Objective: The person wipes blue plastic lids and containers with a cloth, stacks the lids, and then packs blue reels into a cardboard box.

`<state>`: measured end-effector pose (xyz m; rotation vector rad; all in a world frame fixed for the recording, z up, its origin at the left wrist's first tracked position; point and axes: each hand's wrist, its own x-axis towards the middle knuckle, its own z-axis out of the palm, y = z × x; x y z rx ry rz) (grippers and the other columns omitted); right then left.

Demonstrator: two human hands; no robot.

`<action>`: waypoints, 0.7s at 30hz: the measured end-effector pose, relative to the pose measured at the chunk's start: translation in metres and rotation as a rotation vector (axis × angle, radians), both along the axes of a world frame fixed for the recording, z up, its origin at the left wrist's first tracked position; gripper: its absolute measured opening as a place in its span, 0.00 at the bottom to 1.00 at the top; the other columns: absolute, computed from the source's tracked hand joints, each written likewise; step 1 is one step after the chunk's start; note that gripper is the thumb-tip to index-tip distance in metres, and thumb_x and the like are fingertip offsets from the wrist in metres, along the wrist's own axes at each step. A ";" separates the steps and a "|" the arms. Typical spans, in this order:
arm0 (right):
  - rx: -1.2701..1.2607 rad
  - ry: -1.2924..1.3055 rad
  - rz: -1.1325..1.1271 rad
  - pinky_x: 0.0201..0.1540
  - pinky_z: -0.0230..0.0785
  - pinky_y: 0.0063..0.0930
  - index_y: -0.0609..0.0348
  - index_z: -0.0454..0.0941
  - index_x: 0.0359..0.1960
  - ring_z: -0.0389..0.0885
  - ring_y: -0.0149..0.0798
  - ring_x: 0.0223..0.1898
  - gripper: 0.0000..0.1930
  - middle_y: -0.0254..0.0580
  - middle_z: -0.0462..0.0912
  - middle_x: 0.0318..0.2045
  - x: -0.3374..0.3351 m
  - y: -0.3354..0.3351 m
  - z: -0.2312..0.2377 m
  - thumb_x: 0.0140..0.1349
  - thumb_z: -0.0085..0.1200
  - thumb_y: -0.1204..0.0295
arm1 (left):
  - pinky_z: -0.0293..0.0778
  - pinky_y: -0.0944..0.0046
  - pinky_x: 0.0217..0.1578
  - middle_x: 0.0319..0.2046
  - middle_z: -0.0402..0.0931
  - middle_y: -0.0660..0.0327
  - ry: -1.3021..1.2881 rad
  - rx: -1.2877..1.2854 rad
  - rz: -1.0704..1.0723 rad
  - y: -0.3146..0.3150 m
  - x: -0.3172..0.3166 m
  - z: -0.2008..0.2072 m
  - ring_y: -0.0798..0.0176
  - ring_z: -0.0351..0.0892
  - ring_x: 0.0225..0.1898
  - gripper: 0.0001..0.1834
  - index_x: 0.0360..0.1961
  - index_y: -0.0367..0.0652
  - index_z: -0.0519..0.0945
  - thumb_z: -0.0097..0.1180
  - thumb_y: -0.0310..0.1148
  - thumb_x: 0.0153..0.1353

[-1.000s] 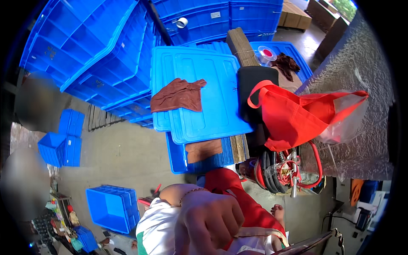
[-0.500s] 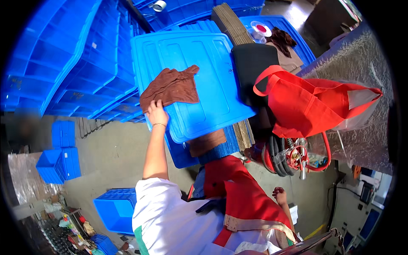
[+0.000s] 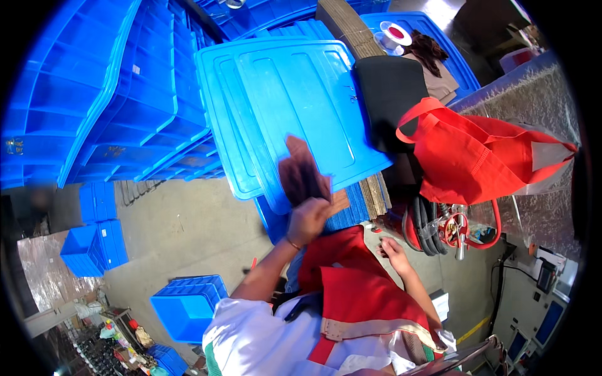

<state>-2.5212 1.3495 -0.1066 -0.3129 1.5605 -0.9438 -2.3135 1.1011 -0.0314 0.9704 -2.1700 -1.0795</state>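
My left hand [image 3: 307, 220] is closed around a bunched brown cloth [image 3: 301, 172] above the near edge of a blue plastic lid [image 3: 282, 81]. The cloth stands up from the fist, slightly blurred by motion. Under the top lid, the edge of another blue lid [image 3: 231, 147] shows at the left. My right hand [image 3: 393, 249] is held beside the red apron [image 3: 364, 288], its fingers loosely apart with nothing in them.
Big blue crates [image 3: 144, 81] are stacked at the left. Right of the lid are a black chair back [image 3: 392, 84] and a red bag [image 3: 473, 153]. Folded cardboard [image 3: 345, 25] and a tape roll [image 3: 396, 34] lie behind. A blue bin [image 3: 188, 310] sits on the floor.
My left hand has lifted the brown cloth from lying spread on the lid and brought it right and toward me. My right hand has risen forward beside the apron.
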 end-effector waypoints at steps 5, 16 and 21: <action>-0.178 -0.449 -0.138 0.54 0.61 0.27 0.62 0.59 0.57 0.71 0.38 0.50 0.23 0.43 0.70 0.50 0.035 -0.104 0.022 0.58 0.45 0.77 | 0.71 0.61 0.36 0.29 0.76 0.59 0.024 -0.014 -0.664 0.071 -0.025 -0.023 0.57 0.76 0.34 0.06 0.29 0.43 0.77 0.58 0.29 0.49; -0.016 0.127 -0.031 0.49 0.64 0.25 0.62 0.61 0.56 0.71 0.32 0.46 0.26 0.38 0.72 0.44 0.006 -0.083 -0.076 0.52 0.50 0.82 | 0.58 0.54 0.54 0.51 0.65 0.41 -0.442 -0.183 0.930 -0.105 0.157 -0.070 0.44 0.63 0.54 0.34 0.52 0.29 0.64 0.55 0.47 0.53; 0.074 0.701 0.543 0.41 0.69 0.30 0.58 0.75 0.42 0.79 0.42 0.36 0.15 0.50 0.79 0.32 0.003 -0.118 -0.078 0.58 0.51 0.63 | 0.64 0.63 0.49 0.46 0.72 0.51 -0.102 0.631 0.915 -0.154 0.212 -0.112 0.59 0.69 0.48 0.44 0.50 0.27 0.68 0.47 0.64 0.52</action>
